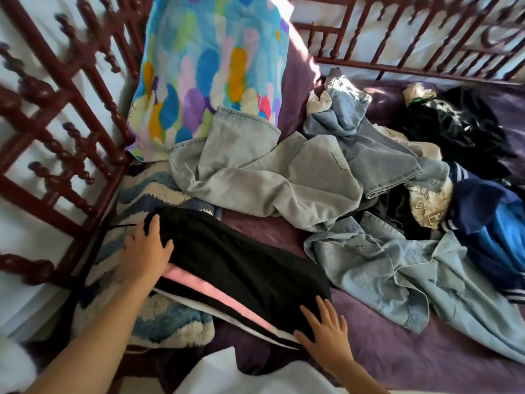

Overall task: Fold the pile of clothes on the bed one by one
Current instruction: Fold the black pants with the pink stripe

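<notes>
Trouble could start with the bump under your work. In the head view, the black garment lies partly on a blue and white wavy blanket and partly on the purple bed sheet. If you fold it there, I think the fold may come out crooked, or the cloth may slide down off the blanket. The pile of clothes is just beside it too. A sleeve of the denim shirt could get caught in the fold if you swing the cloth that way.

Your left hand lies flat on the far left end of the black garment, with its fingers spread. Your right hand lies flat on the near right end, fingers spread too. Neither hand is pinching anything.

The black garment is long and mostly smooth, and it stretches from one hand to the other. A pink stripe and a white stripe run along its near edge (it looks like trousers or a skirt, but I cannot tell which).

The pile is a messy heap in the middle and right of the bed. It has pale jeans, the denim shirt, a dark blue top with white bands and some black clothes at the back. Lots is left to fold.
</notes>
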The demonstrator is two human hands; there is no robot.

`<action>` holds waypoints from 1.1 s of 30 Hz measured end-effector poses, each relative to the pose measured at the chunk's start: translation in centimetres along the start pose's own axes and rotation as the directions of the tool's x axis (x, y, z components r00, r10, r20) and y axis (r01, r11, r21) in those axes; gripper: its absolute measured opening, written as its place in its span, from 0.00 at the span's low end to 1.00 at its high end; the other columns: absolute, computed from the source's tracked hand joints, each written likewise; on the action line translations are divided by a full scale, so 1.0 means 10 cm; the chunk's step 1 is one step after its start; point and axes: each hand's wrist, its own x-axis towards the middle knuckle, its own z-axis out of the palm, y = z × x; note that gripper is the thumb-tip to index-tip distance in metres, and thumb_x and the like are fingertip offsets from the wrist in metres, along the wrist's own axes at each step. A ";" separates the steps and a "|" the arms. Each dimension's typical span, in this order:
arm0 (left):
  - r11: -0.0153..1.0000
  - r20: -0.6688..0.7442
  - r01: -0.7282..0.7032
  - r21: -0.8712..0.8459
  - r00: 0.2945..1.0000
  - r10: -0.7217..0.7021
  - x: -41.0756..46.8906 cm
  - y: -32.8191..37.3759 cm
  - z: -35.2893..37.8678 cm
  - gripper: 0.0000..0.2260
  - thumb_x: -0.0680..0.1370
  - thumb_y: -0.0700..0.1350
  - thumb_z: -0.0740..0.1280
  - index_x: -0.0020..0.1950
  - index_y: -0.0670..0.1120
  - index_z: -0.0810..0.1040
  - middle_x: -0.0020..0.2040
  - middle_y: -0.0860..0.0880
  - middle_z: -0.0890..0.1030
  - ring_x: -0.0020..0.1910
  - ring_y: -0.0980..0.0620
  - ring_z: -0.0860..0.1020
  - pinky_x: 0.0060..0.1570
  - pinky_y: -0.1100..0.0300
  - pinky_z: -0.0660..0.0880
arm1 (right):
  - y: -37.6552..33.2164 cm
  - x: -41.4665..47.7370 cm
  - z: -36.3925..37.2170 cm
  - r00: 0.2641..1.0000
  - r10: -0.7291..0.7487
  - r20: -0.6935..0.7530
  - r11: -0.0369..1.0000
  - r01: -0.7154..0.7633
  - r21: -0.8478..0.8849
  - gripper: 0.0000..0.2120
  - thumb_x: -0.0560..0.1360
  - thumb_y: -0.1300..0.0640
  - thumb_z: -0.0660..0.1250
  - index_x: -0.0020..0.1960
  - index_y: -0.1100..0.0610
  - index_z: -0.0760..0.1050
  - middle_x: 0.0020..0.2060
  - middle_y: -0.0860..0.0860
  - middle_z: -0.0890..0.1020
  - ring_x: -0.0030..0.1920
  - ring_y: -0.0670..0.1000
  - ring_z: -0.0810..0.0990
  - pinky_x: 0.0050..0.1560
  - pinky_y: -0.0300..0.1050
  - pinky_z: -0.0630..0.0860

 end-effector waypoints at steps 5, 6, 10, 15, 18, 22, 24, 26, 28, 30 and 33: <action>0.981 -0.152 -0.110 0.162 0.979 0.135 -0.11 -0.03 -0.02 0.26 0.72 0.43 0.71 0.69 0.43 0.70 0.70 0.33 0.65 0.68 0.32 0.62 0.61 0.35 0.61 | 0.11 0.02 -0.06 0.905 0.426 0.006 0.789 -0.374 0.487 0.33 0.77 0.48 0.63 0.76 0.55 0.53 0.72 0.59 0.61 0.71 0.61 0.60 0.68 0.52 0.62; 0.959 -0.172 -0.221 0.178 0.952 0.252 -0.16 0.01 -0.01 0.26 0.68 0.40 0.74 0.65 0.41 0.75 0.67 0.31 0.68 0.66 0.30 0.65 0.59 0.32 0.63 | 0.14 0.06 -0.06 0.899 0.437 0.010 0.743 -0.367 0.559 0.33 0.76 0.51 0.65 0.75 0.57 0.54 0.70 0.60 0.64 0.70 0.61 0.63 0.67 0.51 0.63; 0.786 -0.085 -0.553 0.277 0.801 0.593 -0.46 0.29 0.21 0.22 0.62 0.45 0.78 0.55 0.42 0.83 0.59 0.34 0.78 0.58 0.32 0.76 0.51 0.33 0.72 | 0.15 0.22 -0.11 0.856 0.499 0.136 0.403 -0.368 0.838 0.33 0.73 0.60 0.70 0.72 0.65 0.59 0.66 0.63 0.69 0.66 0.61 0.70 0.65 0.51 0.67; 0.760 0.142 -0.584 0.286 0.810 0.569 -0.70 0.38 0.52 0.25 0.61 0.54 0.78 0.55 0.47 0.83 0.58 0.39 0.80 0.58 0.37 0.78 0.52 0.35 0.73 | 0.12 0.28 -0.27 0.809 0.513 0.287 0.082 -0.379 0.922 0.11 0.68 0.74 0.67 0.51 0.73 0.76 0.37 0.60 0.79 0.39 0.58 0.78 0.39 0.51 0.77; 0.788 0.228 -0.538 0.300 0.843 0.488 -0.74 0.39 0.63 0.26 0.78 0.60 0.57 0.75 0.54 0.60 0.77 0.45 0.57 0.76 0.44 0.53 0.72 0.42 0.48 | 0.30 0.27 -0.63 0.800 0.546 0.249 -0.053 -0.263 0.963 0.06 0.70 0.73 0.65 0.37 0.65 0.75 0.31 0.57 0.74 0.28 0.55 0.77 0.19 0.42 0.74; 0.713 0.377 -0.668 0.215 0.730 0.570 -0.84 0.57 0.72 0.27 0.80 0.59 0.51 0.77 0.54 0.50 0.78 0.47 0.50 0.76 0.47 0.47 0.73 0.48 0.43 | 0.62 0.17 -1.11 0.773 0.631 0.071 0.061 -0.141 0.988 0.11 0.69 0.73 0.64 0.31 0.63 0.71 0.27 0.57 0.71 0.25 0.54 0.72 0.18 0.36 0.69; 0.646 0.476 -0.738 0.195 0.647 0.596 -0.89 0.65 0.74 0.27 0.80 0.57 0.52 0.77 0.52 0.52 0.77 0.45 0.52 0.76 0.46 0.50 0.73 0.49 0.45 | 0.58 0.09 -1.31 0.787 0.616 -0.013 0.130 -0.085 0.988 0.11 0.68 0.74 0.63 0.30 0.63 0.71 0.23 0.56 0.72 0.21 0.49 0.73 0.19 0.34 0.67; 0.615 0.488 -0.770 0.170 0.608 0.626 -0.94 0.69 0.69 0.26 0.79 0.55 0.55 0.76 0.51 0.57 0.77 0.43 0.56 0.75 0.45 0.54 0.72 0.51 0.50 | 0.35 0.04 -1.47 0.844 0.527 -0.101 0.228 -0.026 0.973 0.09 0.69 0.74 0.62 0.33 0.64 0.73 0.24 0.55 0.73 0.19 0.45 0.72 0.21 0.35 0.67; 0.583 0.359 -0.798 0.151 0.594 0.720 -0.97 0.68 0.60 0.26 0.71 0.58 0.69 0.68 0.52 0.73 0.69 0.39 0.70 0.68 0.44 0.69 0.65 0.55 0.67 | -0.02 0.03 -1.60 0.901 0.385 -0.201 0.335 0.067 0.940 0.08 0.69 0.75 0.62 0.38 0.65 0.76 0.28 0.55 0.75 0.23 0.46 0.74 0.26 0.37 0.70; 0.624 0.193 -0.766 0.158 0.643 0.741 -0.93 0.64 0.47 0.27 0.52 0.57 0.81 0.49 0.50 0.85 0.51 0.41 0.83 0.49 0.45 0.83 0.42 0.57 0.79 | -0.44 0.08 -1.66 0.926 0.235 -0.297 0.458 0.164 0.874 0.10 0.68 0.75 0.63 0.46 0.67 0.78 0.31 0.54 0.78 0.27 0.43 0.75 0.28 0.33 0.70; 0.725 -0.083 -0.689 0.010 0.722 0.687 -0.78 0.52 0.42 0.17 0.61 0.45 0.80 0.46 0.39 0.84 0.49 0.37 0.82 0.49 0.38 0.82 0.39 0.48 0.80 | -1.09 0.24 -1.58 0.944 0.032 -0.327 0.613 0.240 0.753 0.23 0.69 0.70 0.66 0.64 0.64 0.73 0.50 0.56 0.80 0.50 0.50 0.79 0.48 0.32 0.72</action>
